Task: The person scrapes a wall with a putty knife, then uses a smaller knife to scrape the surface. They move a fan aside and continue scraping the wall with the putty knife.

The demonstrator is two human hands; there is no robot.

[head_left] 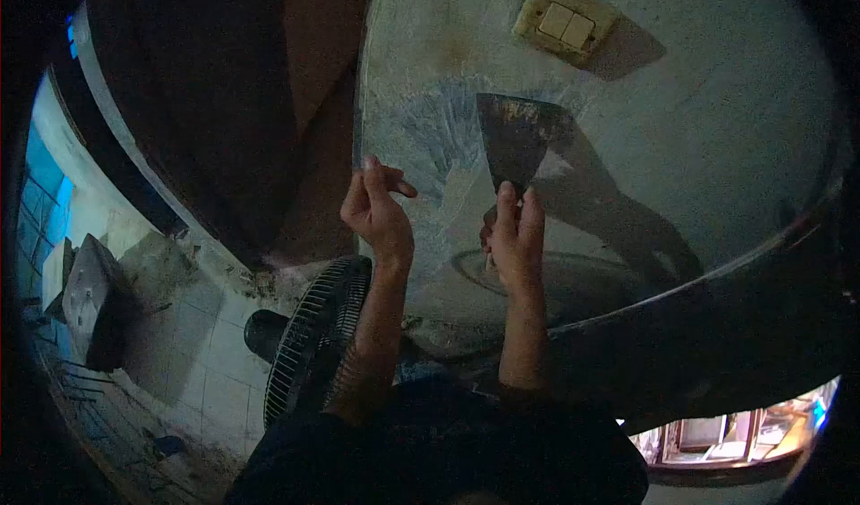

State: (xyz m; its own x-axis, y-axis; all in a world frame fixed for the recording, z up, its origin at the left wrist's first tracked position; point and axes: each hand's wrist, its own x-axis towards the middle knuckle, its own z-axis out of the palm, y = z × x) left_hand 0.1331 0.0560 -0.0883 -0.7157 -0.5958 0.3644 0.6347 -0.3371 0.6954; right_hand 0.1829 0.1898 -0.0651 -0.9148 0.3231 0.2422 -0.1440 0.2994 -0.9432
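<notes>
My right hand (515, 236) is wrapped around the handle of a putty knife (515, 142), its wide blade pointing up against the wall (717, 129). Beside the blade is a scraped patch (439, 138) with bluish-grey streaks and roughened paint. Near the wall's left edge, my left hand (381, 209) is raised with nothing in it, its fingers loosely bent and apart. A dark shadow of the right arm and knife falls across the wall to the right.
A light switch (566, 26) with a grimy plate is on the wall above the knife. A black fan (313, 344) stands by my left forearm. On the tiled floor (193, 344) at left is a dark cushioned piece of furniture (94, 303). A brown door-like panel (322, 147) borders the wall.
</notes>
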